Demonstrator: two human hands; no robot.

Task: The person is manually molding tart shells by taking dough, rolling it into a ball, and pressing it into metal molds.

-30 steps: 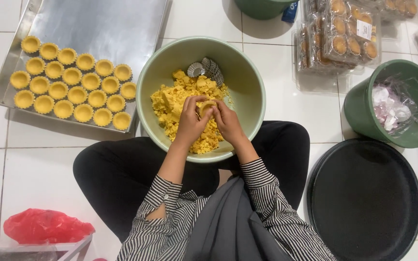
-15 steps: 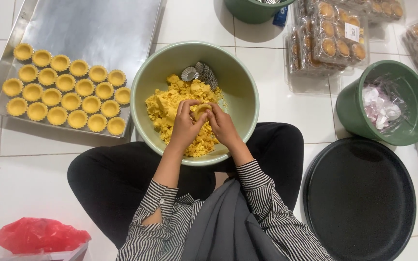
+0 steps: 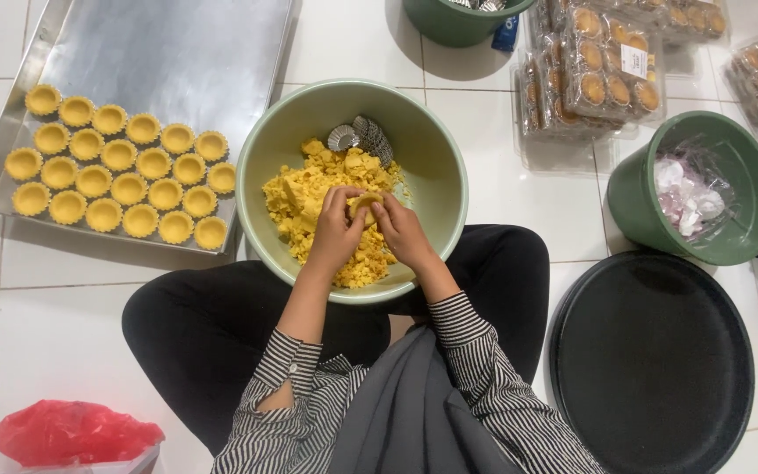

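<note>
The work area was a white tiled floor [image 3: 519, 184], on which the person sat cross-legged with a pale green bowl [image 3: 432, 149] between the knees. The bowl contained crumbled yellow dough [image 3: 304, 197] and a few fluted metal moulds [image 3: 363, 136] at its far wall. Both hands met above the dough. The left hand [image 3: 337, 235] and the right hand [image 3: 403, 230] were closed together around a small dough piece [image 3: 364, 207], with the fingertips pinching it from both sides. A metal baking tray [image 3: 177, 61] lay left of the bowl, holding rows of formed tart shells [image 3: 120, 156]. A round black tray [image 3: 651, 360] and a green bucket [image 3: 730, 145] stood to the right.
</note>
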